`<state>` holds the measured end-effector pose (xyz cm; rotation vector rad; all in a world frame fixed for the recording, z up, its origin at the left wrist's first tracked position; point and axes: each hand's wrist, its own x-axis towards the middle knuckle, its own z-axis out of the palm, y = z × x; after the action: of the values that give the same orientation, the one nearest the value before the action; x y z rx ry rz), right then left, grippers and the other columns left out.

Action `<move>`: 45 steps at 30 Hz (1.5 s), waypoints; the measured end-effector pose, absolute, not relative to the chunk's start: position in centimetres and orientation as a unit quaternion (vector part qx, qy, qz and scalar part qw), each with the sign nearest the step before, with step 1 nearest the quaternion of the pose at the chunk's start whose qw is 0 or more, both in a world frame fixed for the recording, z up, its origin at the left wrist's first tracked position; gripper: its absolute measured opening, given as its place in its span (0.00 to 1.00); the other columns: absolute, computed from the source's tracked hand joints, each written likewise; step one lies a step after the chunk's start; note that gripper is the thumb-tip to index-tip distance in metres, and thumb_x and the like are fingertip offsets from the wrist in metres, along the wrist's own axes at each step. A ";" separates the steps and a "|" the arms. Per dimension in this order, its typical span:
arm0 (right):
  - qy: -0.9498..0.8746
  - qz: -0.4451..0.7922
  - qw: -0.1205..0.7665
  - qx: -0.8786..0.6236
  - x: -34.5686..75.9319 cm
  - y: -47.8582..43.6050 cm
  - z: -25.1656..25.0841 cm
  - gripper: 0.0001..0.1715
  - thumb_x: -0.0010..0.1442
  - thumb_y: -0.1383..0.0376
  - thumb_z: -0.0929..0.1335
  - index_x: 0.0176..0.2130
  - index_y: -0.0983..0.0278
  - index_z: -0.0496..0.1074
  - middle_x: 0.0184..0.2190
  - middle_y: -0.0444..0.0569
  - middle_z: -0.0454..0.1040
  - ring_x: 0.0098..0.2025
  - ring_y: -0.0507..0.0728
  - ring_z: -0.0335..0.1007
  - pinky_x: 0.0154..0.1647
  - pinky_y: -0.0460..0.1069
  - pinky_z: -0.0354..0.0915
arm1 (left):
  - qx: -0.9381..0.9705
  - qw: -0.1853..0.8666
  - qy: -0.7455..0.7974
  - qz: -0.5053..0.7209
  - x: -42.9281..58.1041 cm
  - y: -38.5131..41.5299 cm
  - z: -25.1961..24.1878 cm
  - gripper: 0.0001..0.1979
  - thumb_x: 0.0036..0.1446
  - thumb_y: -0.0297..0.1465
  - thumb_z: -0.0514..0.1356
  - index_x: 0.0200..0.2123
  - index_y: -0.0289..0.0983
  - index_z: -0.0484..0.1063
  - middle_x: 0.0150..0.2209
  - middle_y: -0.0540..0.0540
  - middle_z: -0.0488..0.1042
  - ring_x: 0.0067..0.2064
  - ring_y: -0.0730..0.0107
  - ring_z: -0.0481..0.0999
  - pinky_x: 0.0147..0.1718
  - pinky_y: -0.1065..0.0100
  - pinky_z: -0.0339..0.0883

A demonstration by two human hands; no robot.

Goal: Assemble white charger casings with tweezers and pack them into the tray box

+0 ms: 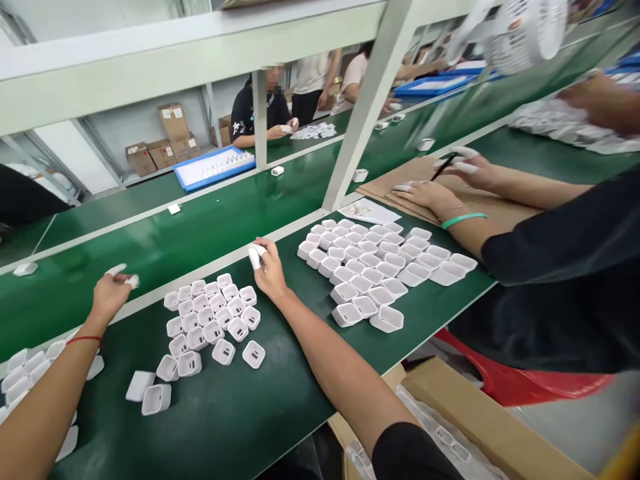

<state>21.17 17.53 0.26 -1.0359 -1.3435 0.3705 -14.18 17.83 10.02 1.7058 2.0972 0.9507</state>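
My left hand [111, 295] reaches over the near edge of the green belt, white covers on its fingertips. Its thumb and forefinger are apart, with nothing visible between them. At the belt's edge, my right hand [269, 268] has its fingers curled in, also with white covers. Whether it holds anything small is hidden. Between my arms stands a group of small white open-topped plastic housings [203, 317], several with dark slots inside. One white housing [140, 385] lies turned over at the group's front, beside an upright one [157, 399].
More white housings [360, 267] cover the bench at right; others [30, 380] lie under my left arm. The green belt [210, 230] carries a few white pieces. A co-worker's hand [463, 167] holds a black pen over cardboard [400, 183]. A metal post [367, 107] rises beyond.
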 end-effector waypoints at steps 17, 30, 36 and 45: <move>-0.543 0.593 0.531 -0.268 15.5 8.9 6.9 0.24 0.50 0.52 0.76 0.43 0.63 0.78 0.10 0.36 0.59 0.13 0.47 0.47 0.17 0.45 0.48 | 0.688 0.367 0.328 0.532 -0.5 7.4 11.6 0.24 0.53 0.28 0.63 0.54 0.35 0.66 0.40 0.45 0.73 0.44 0.65 0.73 0.49 0.60 0.69; -0.469 0.619 0.569 -0.270 13.2 9.5 9.5 0.15 0.46 0.57 0.76 0.34 0.62 0.81 0.18 0.44 0.69 0.15 0.46 0.52 0.14 0.45 0.38 | 0.844 0.106 0.524 -0.037 -11.5 -1.7 10.2 0.11 0.37 0.12 0.58 0.23 0.32 0.67 0.60 0.32 0.59 0.64 0.36 0.51 0.54 0.41 0.61; -0.504 0.606 0.560 -0.255 10.5 8.9 12.0 0.16 0.45 0.59 0.78 0.36 0.59 0.81 0.23 0.43 0.72 0.16 0.45 0.53 0.14 0.43 0.43 | 0.838 0.082 0.539 0.024 -12.4 -2.6 7.1 0.11 0.41 0.12 0.56 0.24 0.32 0.69 0.52 0.36 0.63 0.59 0.42 0.57 0.51 0.47 0.63; -0.583 0.580 0.490 -0.288 9.9 8.4 11.2 0.22 0.45 0.61 0.79 0.42 0.59 0.79 0.29 0.46 0.77 0.30 0.56 0.73 0.27 0.49 0.70 | 0.835 -0.021 0.544 0.084 -13.8 -4.3 5.5 0.10 0.46 0.13 0.56 0.28 0.32 0.70 0.44 0.37 0.65 0.52 0.46 0.61 0.43 0.51 0.66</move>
<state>9.86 8.40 11.21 -0.6995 -1.4167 1.4083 -13.82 -4.30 5.47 2.6579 1.7324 0.2674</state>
